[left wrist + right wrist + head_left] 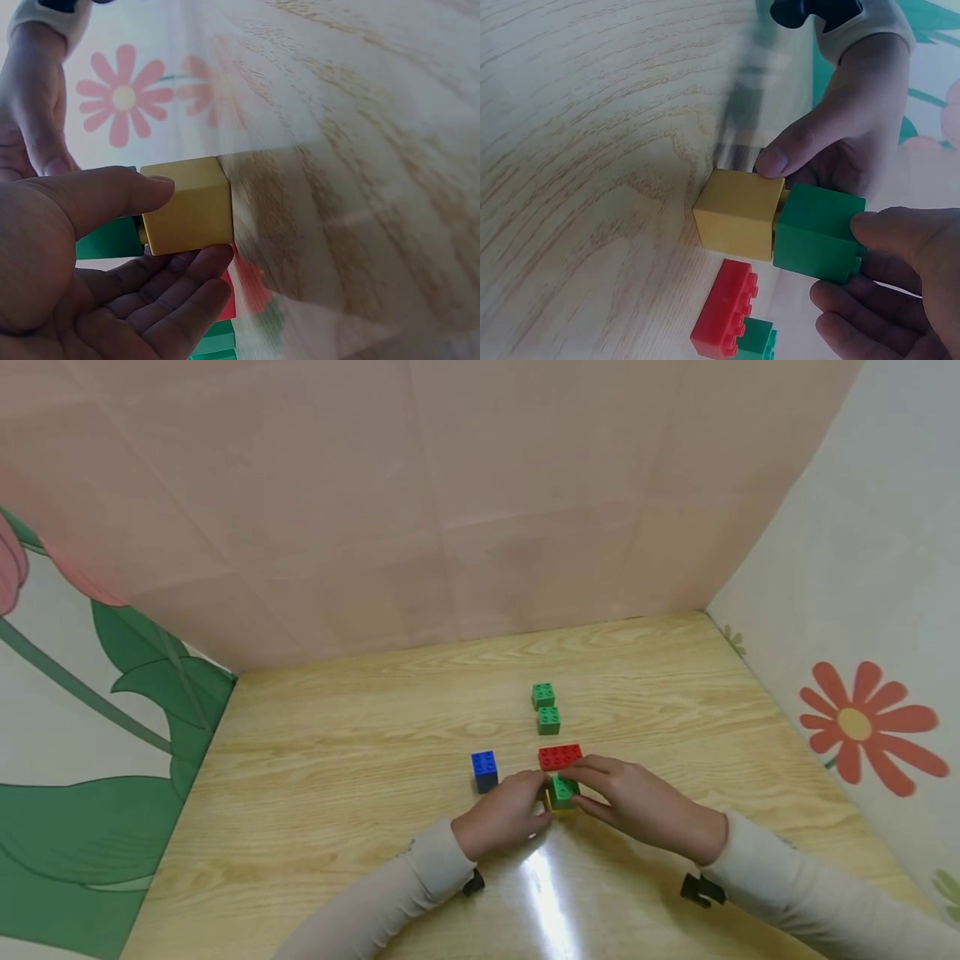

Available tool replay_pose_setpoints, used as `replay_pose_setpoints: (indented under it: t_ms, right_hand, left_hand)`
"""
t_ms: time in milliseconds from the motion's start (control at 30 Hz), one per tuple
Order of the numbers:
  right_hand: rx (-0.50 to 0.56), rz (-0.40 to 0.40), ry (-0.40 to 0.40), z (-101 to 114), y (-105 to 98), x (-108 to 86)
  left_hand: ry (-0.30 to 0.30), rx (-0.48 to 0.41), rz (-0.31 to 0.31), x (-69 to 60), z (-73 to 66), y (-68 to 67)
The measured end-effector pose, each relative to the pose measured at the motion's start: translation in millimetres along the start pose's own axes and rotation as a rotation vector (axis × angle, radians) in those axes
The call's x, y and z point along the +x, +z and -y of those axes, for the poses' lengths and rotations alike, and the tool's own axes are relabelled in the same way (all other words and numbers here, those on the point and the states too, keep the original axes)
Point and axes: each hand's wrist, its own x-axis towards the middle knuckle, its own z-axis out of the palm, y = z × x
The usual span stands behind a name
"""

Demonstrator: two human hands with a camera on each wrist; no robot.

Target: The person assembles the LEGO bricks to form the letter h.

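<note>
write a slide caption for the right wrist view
Right hand holding a green toy brick, not fully seated on a yellow brick gripped by the left hand; red brick nearby.

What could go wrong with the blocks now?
The green block doesn't look fully pressed onto the yellow block: a gap shows between them, so it might pop off. The right hand could also bump the red brick, which lies close to its fingers.

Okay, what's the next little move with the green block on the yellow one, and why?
I'd probably press the green block down with the right grip while the left grip steadies the yellow block. In the right wrist view a narrow gap shows between the blocks, so they seem not fully joined.
</note>
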Motion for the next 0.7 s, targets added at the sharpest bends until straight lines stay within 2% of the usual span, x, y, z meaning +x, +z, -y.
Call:
replay_pose_setpoints:
  t_ms: [700]
  right_hand:
    - [-0.007,-0.016,-0.026,-0.4,2.6,0.6]
  left_hand:
    - [-0.016,0.015,0.014,1.3,-0.6,0.1]
